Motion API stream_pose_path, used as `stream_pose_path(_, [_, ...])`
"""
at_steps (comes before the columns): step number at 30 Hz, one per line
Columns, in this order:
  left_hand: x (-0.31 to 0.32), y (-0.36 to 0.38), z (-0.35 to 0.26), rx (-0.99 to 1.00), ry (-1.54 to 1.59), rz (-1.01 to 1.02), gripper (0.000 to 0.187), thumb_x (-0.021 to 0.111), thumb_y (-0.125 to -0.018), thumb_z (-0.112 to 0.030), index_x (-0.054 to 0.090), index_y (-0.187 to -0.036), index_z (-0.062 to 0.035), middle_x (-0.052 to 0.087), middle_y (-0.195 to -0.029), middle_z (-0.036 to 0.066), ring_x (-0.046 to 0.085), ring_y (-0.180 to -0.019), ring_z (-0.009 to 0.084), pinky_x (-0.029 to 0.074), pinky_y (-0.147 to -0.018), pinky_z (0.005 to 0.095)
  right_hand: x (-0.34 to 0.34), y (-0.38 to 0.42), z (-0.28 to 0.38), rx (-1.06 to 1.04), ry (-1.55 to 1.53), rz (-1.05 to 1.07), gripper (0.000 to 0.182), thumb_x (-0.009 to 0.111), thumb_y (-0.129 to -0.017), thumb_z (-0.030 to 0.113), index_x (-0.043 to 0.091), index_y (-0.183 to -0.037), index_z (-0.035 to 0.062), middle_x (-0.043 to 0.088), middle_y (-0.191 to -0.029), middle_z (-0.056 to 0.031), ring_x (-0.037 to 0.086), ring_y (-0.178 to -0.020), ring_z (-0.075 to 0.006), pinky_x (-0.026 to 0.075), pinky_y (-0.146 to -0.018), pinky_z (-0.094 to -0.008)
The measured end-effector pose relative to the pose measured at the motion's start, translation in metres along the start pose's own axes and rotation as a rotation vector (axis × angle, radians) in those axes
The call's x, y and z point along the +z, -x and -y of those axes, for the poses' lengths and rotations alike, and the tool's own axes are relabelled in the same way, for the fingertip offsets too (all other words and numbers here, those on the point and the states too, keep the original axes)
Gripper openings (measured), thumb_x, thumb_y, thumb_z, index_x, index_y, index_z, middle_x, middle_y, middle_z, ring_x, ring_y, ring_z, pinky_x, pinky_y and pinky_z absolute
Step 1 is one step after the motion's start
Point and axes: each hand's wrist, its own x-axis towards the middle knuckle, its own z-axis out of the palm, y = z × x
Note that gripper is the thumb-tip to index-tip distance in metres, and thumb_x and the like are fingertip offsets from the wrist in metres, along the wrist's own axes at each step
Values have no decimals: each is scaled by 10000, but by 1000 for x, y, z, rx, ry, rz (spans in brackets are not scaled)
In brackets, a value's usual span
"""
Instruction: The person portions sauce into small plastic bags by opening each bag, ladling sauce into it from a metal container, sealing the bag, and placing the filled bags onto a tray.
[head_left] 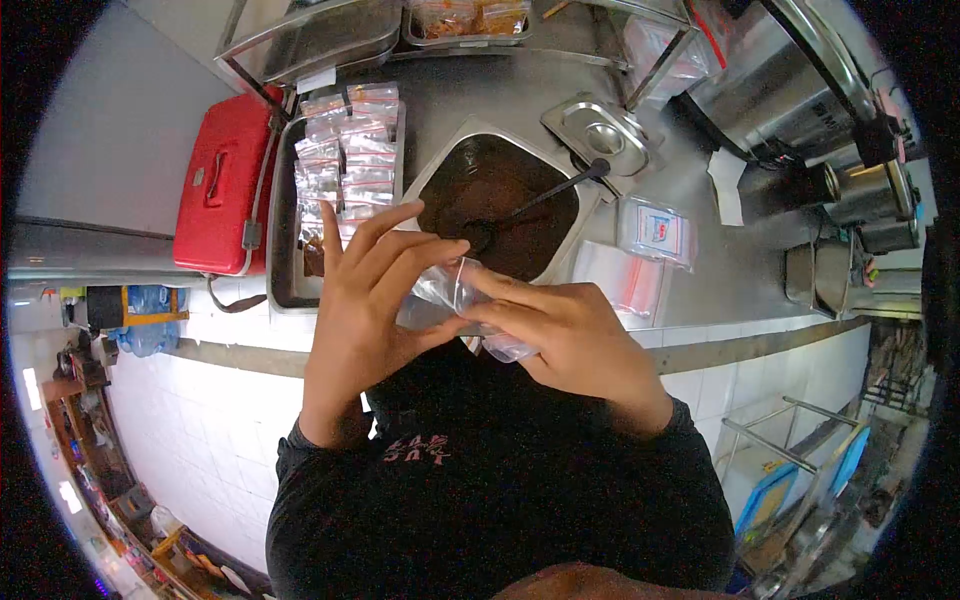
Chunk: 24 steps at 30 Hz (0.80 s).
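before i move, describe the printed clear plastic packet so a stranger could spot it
On the steel counter, find the rectangular metal pan of dark brown sauce. To its right, beside flat clear bags with red edges, lies the clear plastic packet. Its blue-and-red printed label sets it apart from those plain bags.

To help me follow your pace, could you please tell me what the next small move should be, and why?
I would probably ease the mouth of the clear bag wider: the left hand and right hand already hold it between them, it looks empty, and the ladle rests in the pan of dark food just beyond.
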Motion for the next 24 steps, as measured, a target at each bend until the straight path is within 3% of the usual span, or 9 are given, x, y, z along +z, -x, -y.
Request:
stream_pose_path(3, [3, 8, 11, 11, 51, -7, 485, 900, -624, -192, 724, -1074, -154, 681, -1140, 5, 553, -1287, 306, 126, -1220, 609, 1, 2, -6, 17, -181, -41, 216, 705, -867, 124, 697, -1080, 90, 687, -1238, -82, 727, -932, -244, 598, -729, -385])
stream_pose_path(5, [4, 14, 26, 22, 107, -7, 472, 897, -630, -170, 729, -1070, -135, 684, -1162, 23, 554, -1289, 309, 165, -1220, 594, -5, -1, -36, -48, -177, -388, 225, 711, -862, 101, 717, -1087, 104, 728, -1074, -100, 716, -937, -267, 577, -789, -365])
stream_pose_path(7, [10, 21, 42, -57, 512, -152, 388, 850, -719, -148, 730, -1082, -80, 664, -1265, 100, 541, -1306, 319, 288, -1189, 537, -26, -11, -56, 386, 73, -739, 269, 778, -842, 162, 737, -1093, 73, 709, -968, -108, 688, -899, -249, 537, -791, -341])
stream_pose_path(10, [36, 37, 57, -444, 1084, -454, 434, 789, -838, -299, 698, -1179, -47, 608, -1353, 204, 498, -1363, 357, 324, -1178, 517, -38, -17, -97, 487, 404, -761, 237, 791, -850, 189, 748, -1042, 58, 721, -933, -95, 676, -865, -200, 520, -777, -329])
stream_pose_path(12, [44, 37, 61, -423, 1147, -490, 499, 691, -920, -411, 667, -1268, -55, 475, -1501, 221, 439, -1408, 377, 314, -1175, 519, -37, -14, -109, 630, -86, -496, 227, 787, -867, 209, 752, -1019, 44, 725, -869, -87, 658, -820, -150, 502, -741, -297])
stream_pose_path(15, [50, 37, 62, -320, 1308, -434, 582, 656, -902, -557, 666, -1307, -139, 233, -1648, 183, 300, -1484, 389, 311, -1172, 507, -27, -13, -89, 651, -240, -561, 202, 779, -879, 199, 750, -979, 26, 718, -813, -86, 642, -759, -119, 495, -704, -272])
stream_pose_path(19, [52, 30, 63, -328, 1491, -395, 569, 661, -887, -586, 674, -1302, -197, 206, -1662, 156, 291, -1487, 380, 343, -1154, 494, -15, -6, -57, 519, -413, -443, 141, 753, -895, 147, 744, -955, 20, 714, -823, -78, 635, -706, -111, 488, -668, -254])
stream_pose_path(21, [48, 27, 60, -368, 1580, -402, 713, 670, -881, -573, 595, -1362, -52, 235, -1646, 180, 287, -1497, 372, 321, -1162, 504, -11, -1, -56, 380, -168, -644, 88, 718, -914, 97, 744, -945, 18, 717, -839, -78, 637, -698, -123, 492, -671, -259])
stream_pose_path(24, [47, 29, 66, -345, 1551, -395, 764, 658, -872, -608, 576, -1385, -47, 239, -1643, 187, 309, -1486, 377, 342, -1141, 508, -10, 9, -55, 424, -100, -801, 89, 698, -925, 77, 743, -953, 6, 720, -850, -78, 648, -730, -145, 496, -690, -268])
